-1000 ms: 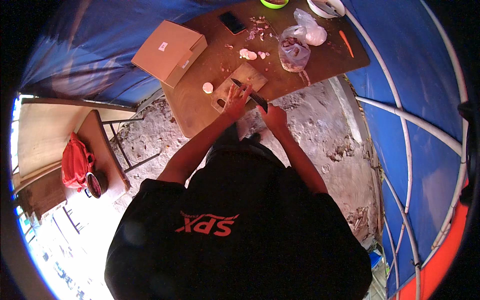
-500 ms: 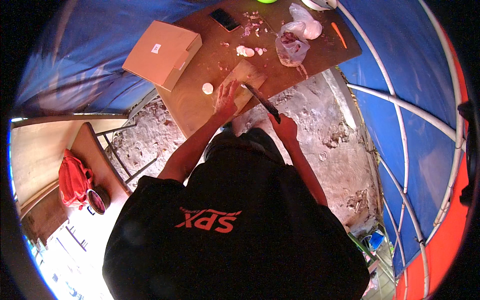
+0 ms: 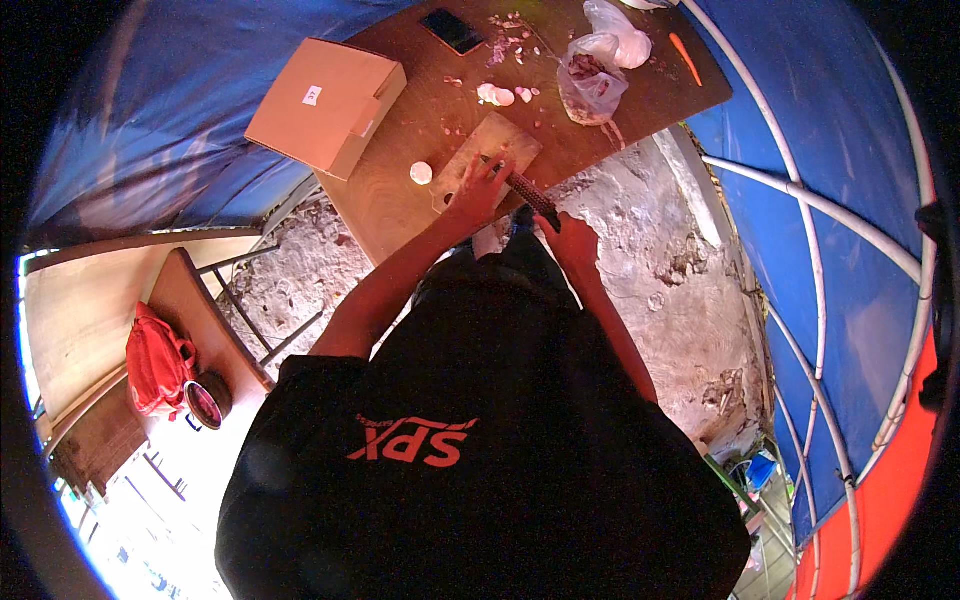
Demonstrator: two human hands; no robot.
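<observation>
My right hand grips the handle of a dark knife with a dotted pattern, its blade pointing up and left over a wooden cutting board. My left hand is over the board, fingers bent down beside the front part of the blade; what lies beneath them is hidden. Left of the board rests a pale round piece. Beyond the board sit several pale peeled pieces, perhaps bulbs, with scattered peelings farther back.
On the brown table are a cardboard box at left, a dark phone, a clear bag of reddish pieces, a white bag and a thin orange object. Blue sheeting on white poles flanks the right.
My left hand has shifted right along the board, from lying fairly flat to fingers bent beside the blade. The knife and right hand have moved slightly right.
</observation>
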